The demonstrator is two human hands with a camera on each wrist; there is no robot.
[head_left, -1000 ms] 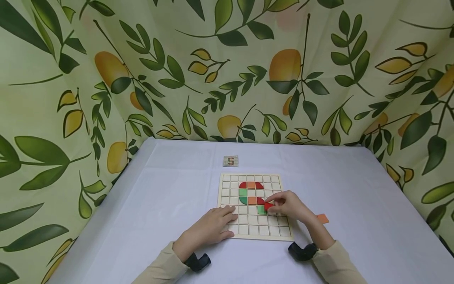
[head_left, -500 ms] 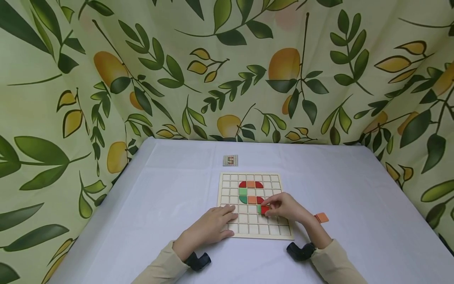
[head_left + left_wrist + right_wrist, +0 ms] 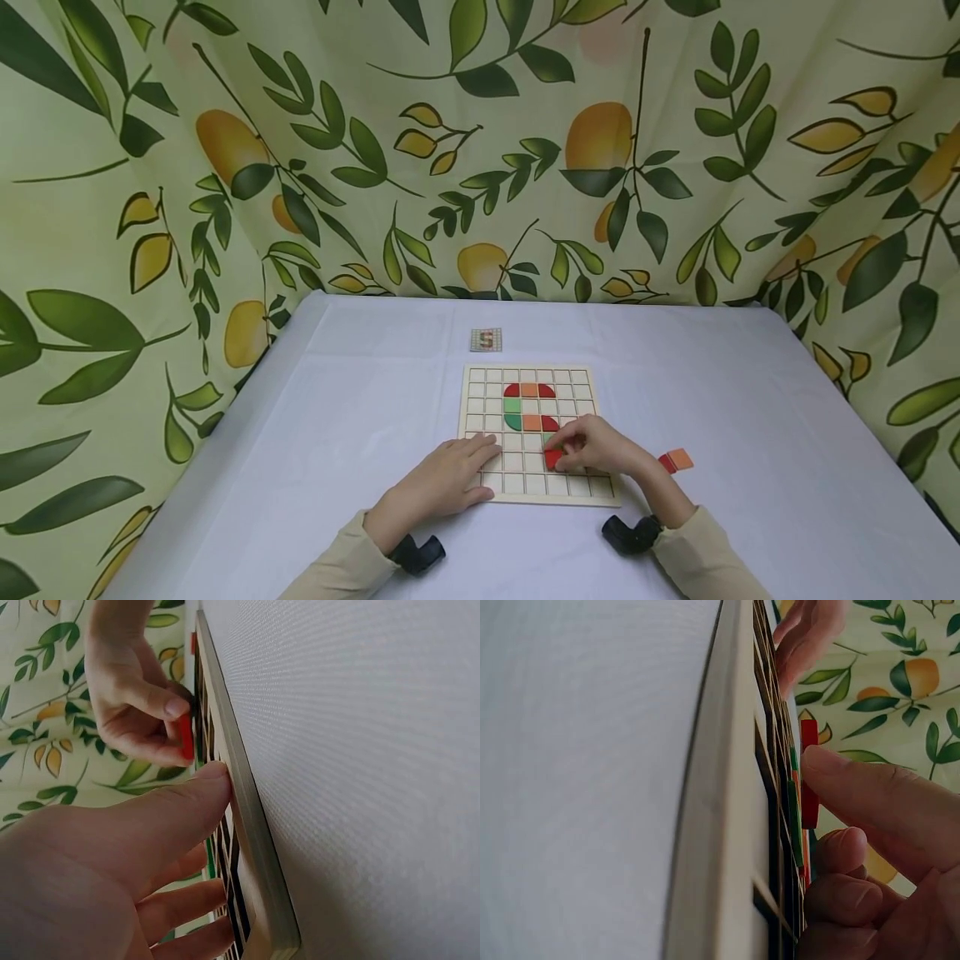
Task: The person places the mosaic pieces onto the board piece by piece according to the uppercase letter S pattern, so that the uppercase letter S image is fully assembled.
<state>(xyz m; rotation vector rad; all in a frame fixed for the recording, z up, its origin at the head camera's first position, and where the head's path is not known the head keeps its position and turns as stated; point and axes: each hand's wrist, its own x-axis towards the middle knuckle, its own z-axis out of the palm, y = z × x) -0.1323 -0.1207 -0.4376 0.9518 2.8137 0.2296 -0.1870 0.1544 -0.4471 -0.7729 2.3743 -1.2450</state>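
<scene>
A pale wooden grid board (image 3: 525, 490) lies on the table, with red, orange and green tiles set in some cells in a curving line. My left hand (image 3: 453, 471) rests on the board's left side with its fingers extended; in the left wrist view the thumb (image 3: 199, 787) lies at the board's edge. Over the lower right part of the board, my right hand (image 3: 600, 446) pinches a red tile (image 3: 552, 459) between thumb and fingers. In the right wrist view this red tile (image 3: 810, 780) stands out just above a green tile (image 3: 794, 821), which the fingers partly hide in the head view.
A small card (image 3: 486, 340) with a coloured pattern on a grid lies behind the board. An orange tile (image 3: 680, 458) and a red piece (image 3: 666, 463) sit to the right, by my right forearm. A leaf-and-fruit patterned curtain (image 3: 420, 208) surrounds the white table (image 3: 360, 375).
My right hand has carried the red tile left and then toward me, from beside the green tile to just below it. My left hand has stayed in place on the board.
</scene>
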